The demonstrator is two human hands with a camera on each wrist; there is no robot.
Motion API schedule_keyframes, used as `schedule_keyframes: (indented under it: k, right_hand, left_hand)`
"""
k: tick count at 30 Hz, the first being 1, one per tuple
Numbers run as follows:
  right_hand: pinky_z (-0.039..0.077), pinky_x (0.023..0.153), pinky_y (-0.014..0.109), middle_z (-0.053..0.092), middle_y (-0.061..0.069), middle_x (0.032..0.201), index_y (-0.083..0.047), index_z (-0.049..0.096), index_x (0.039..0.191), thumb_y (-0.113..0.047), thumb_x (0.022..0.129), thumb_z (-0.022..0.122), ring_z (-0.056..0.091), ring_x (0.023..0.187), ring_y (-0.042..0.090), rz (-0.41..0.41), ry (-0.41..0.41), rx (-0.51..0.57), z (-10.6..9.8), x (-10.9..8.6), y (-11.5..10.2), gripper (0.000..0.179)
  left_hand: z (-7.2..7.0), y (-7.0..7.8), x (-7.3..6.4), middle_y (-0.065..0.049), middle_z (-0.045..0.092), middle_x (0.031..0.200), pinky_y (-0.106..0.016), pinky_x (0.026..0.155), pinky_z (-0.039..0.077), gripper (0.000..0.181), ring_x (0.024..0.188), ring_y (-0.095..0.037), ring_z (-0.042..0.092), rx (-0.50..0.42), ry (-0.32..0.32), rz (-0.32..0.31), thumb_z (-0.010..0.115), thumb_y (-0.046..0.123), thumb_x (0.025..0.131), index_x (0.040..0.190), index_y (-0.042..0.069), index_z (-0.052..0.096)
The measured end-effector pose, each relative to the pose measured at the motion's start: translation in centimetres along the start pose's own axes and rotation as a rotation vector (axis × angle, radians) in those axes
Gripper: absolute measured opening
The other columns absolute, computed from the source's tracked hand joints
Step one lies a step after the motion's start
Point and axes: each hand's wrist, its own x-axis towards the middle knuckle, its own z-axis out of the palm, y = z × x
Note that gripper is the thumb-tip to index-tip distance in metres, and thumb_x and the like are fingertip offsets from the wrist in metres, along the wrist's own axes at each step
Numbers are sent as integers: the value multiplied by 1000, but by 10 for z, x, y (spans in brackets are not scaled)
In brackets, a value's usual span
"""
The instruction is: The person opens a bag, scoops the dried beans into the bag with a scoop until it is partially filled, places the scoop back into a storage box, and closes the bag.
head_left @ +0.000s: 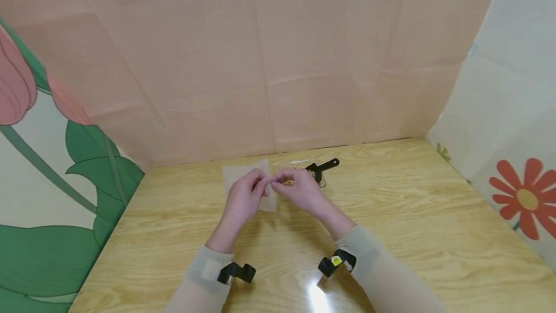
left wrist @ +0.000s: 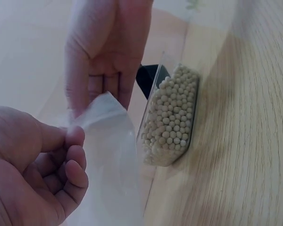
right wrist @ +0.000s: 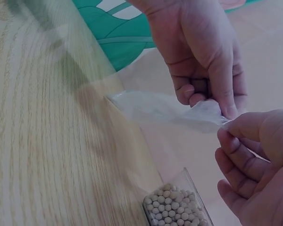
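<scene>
A thin, translucent whitish bag (head_left: 234,174) hangs between the two hands above the table. My left hand (head_left: 245,196) pinches its edge between thumb and forefinger, the other fingers curled in. Close beside it, my right hand (head_left: 303,191) pinches the same edge with thumb and fingertips. In the left wrist view the bag (left wrist: 111,169) droops below the fingertips; the right wrist view shows the bag's film (right wrist: 151,107) stretching away from the pinch. Whether its mouth is parted cannot be made out.
Behind the right hand stands a clear box (right wrist: 198,190) of small round beige beads (left wrist: 172,115). A black scoop (head_left: 326,165) lies at the box, handle pointing right. The wooden table (head_left: 412,206) meets a pink-covered wall (head_left: 304,86) at the back.
</scene>
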Motion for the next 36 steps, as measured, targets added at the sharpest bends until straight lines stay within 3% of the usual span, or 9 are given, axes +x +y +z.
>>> schedule_keyframes:
  k: [4, 11, 17, 23, 27, 32, 36]
  right_hand:
    - [56, 102, 53, 79, -3, 111, -15, 84, 114, -21, 105, 77, 71, 116, 23, -19, 4, 12, -2, 1, 0, 12]
    - [61, 88, 42, 79, -1, 113, -16, 84, 112, -20, 105, 77, 72, 110, 23, -4, 42, 14, -5, 1, -1, 11]
    - [61, 88, 41, 78, 1, 113, -14, 82, 115, -17, 105, 74, 71, 114, 24, 15, 56, 14, -5, 2, -1, 13]
    - [61, 86, 40, 78, 0, 115, -16, 82, 115, -22, 107, 74, 71, 113, 23, 0, 48, 17, -5, 3, -3, 13]
    - [60, 80, 37, 78, -2, 107, -17, 83, 111, -26, 106, 76, 71, 103, 19, -11, 68, -6, -5, 6, -3, 12]
    - [55, 71, 34, 76, -4, 96, -16, 83, 110, -22, 105, 77, 68, 91, 17, -8, 94, -21, -6, 7, -2, 10]
    - [53, 72, 35, 74, -6, 89, -16, 83, 111, -21, 104, 76, 68, 89, 17, 18, 115, -26, -7, 3, 0, 11]
  left_hand:
    - [-1, 1, 0, 4, 66, 80, -31, 59, 42, 17, 64, -16, 53, -14, 2, -4, 62, 14, 114, 97, 14, 68]
    - [-4, 2, 1, 3, 66, 79, -30, 60, 43, 16, 65, -15, 54, -28, 14, -19, 63, 14, 114, 99, 13, 68]
    - [-7, 1, 1, 4, 64, 77, -28, 56, 40, 15, 60, -14, 50, -10, 6, -46, 64, 12, 113, 98, 12, 67]
    - [-8, 6, 1, 4, 61, 74, -31, 56, 41, 18, 59, -14, 51, 31, -17, -10, 63, 14, 113, 95, 14, 66]
    - [-10, 8, 2, 3, 62, 76, -33, 57, 44, 18, 61, -15, 52, 45, -35, -18, 63, 16, 113, 95, 15, 67]
    - [-13, 9, 1, 3, 67, 79, -33, 59, 47, 17, 64, -16, 57, 44, -39, -71, 63, 17, 113, 97, 13, 70]
    - [-15, 11, -3, 4, 70, 78, -30, 57, 46, 16, 66, -16, 59, 13, -38, -113, 66, 14, 112, 97, 12, 72]
